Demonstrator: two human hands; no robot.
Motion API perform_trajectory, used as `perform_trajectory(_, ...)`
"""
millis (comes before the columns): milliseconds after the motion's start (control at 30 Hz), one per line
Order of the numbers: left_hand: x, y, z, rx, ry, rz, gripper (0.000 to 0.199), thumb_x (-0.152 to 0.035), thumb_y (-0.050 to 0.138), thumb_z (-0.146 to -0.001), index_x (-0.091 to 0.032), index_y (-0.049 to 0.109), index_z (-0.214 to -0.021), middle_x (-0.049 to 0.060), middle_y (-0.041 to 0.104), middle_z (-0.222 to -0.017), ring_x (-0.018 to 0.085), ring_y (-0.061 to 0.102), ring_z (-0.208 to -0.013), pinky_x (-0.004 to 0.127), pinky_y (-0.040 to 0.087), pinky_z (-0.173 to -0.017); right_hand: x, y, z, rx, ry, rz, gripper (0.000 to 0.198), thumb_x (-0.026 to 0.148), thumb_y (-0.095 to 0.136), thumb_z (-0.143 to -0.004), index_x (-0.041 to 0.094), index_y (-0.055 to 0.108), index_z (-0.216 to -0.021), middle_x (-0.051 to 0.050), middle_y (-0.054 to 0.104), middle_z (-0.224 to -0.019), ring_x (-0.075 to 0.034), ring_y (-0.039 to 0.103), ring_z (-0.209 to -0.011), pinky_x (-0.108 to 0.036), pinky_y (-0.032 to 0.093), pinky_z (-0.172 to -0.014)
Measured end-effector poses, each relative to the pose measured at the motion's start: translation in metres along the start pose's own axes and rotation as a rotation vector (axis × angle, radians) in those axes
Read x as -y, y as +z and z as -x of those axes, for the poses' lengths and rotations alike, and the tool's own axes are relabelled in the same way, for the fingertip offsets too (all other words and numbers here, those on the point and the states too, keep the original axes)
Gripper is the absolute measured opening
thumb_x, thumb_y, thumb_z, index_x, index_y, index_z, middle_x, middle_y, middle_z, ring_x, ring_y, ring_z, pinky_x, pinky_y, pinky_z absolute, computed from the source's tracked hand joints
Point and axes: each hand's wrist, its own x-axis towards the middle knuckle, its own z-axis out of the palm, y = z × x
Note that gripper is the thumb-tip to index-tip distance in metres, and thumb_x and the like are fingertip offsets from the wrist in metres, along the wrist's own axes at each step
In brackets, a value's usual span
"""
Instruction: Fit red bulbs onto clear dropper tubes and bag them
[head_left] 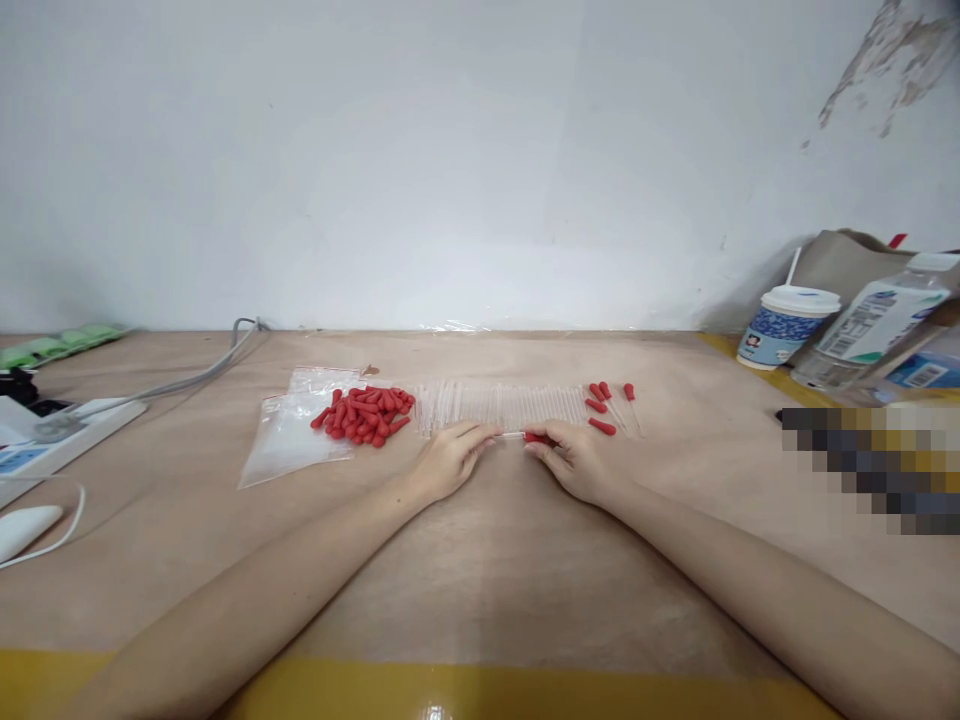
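Note:
Between my hands lies a thin clear glass dropper tube (512,435), level and pointing sideways. My left hand (454,458) pinches its left part. At its right end is a red rubber bulb (534,437), gripped by the fingers of my right hand (571,460) and partly hidden by them. Just beyond my hands a row of clear glass tubes (499,402) lies side by side. Left of the row is a heap of loose red rubber bulbs (364,413). On the right, several red bulbs (602,426) lie on the table, some of them with glass tubes attached.
Clear plastic bags (289,440) lie under and beside the bulb heap. A power strip (75,430) with cables and a white mouse (28,530) are at the left. A paper cup (786,328) with a straw and a plastic bottle (870,325) stand at the right, near the wall.

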Motion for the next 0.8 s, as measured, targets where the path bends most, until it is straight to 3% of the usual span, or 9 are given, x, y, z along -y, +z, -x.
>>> perform_trajectory(233, 0.002, -0.001, 0.001, 0.008, 0.024, -0.014, 0.027, -0.015, 0.041, -0.088, -0.017, 0.059, -0.109, 0.007, 0.066, -0.098, 0.016, 0.063, -0.087, 0.029, 0.051, -0.076, 0.003, -0.001, -0.001, 0.022, -0.022, 0.019, 0.016, 0.023, 0.046, -0.085, 0.019, 0.061, -0.091, -0.003, 0.065, -0.082, -0.015, 0.06, -0.075, -0.027, 0.047, -0.068)
perform_trajectory(533, 0.005, 0.0, 0.002, -0.022, 0.158, -0.026, 0.036, -0.006, 0.038, -0.083, -0.016, 0.06, -0.11, 0.008, 0.068, -0.095, 0.014, 0.064, -0.085, 0.027, 0.052, -0.076, -0.006, 0.002, 0.002, 0.016, -0.076, -0.034, 0.019, 0.023, 0.044, -0.087, 0.02, 0.061, -0.094, -0.003, 0.064, -0.084, -0.014, 0.059, -0.078, -0.026, 0.047, -0.07)
perform_trajectory(800, 0.003, -0.002, 0.003, 0.026, 0.203, -0.065, 0.038, -0.006, 0.037, -0.084, -0.018, 0.059, -0.112, 0.008, 0.067, -0.098, 0.015, 0.064, -0.088, 0.028, 0.053, -0.076, -0.009, 0.003, 0.006, 0.039, -0.164, 0.013, 0.02, 0.027, 0.042, -0.089, 0.02, 0.06, -0.093, -0.003, 0.064, -0.084, -0.014, 0.059, -0.077, -0.028, 0.047, -0.07)
